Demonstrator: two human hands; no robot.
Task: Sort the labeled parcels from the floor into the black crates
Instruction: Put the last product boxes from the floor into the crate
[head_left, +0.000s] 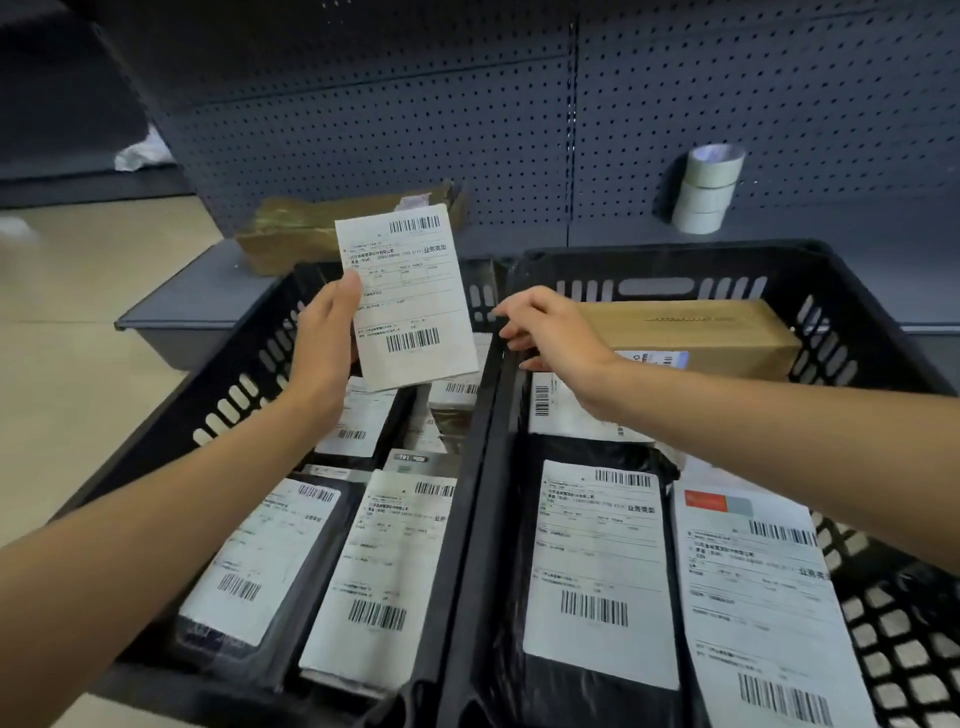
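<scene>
Behind: dark pegboard wall (727, 104) above a grey shelf (208, 291), beige floor (78, 312) at left. On the shelf: flat taped cardboard box (291, 234) at left rear, stack of three tape rolls (707, 188) at right rear. In front: two black crates side by side, walls touching along the centre. Left crate (244, 374): several labelled parcels lying flat, among them a black bag with white label (260, 561) at near left and a white-labelled parcel (384, 571) just beside it. Right crate (857, 332): brown cardboard box (696, 332) at the far end, black bag with label (597, 571) at near centre, white parcel (753, 587) to its right, overlapping slightly. Held above the far end of the left crate: white labelled parcel (408, 299), upright, slightly tilted, label facing the camera, barcodes at top and bottom. Left hand (324, 345): grips that parcel at its left edge, thumb pressed on the label face, fingers behind, out of sight. Right hand (556, 330): over the shared crate walls, near the parcel's right edge but apart from it, fingers loosely extended and slightly bent, holding nothing.
</scene>
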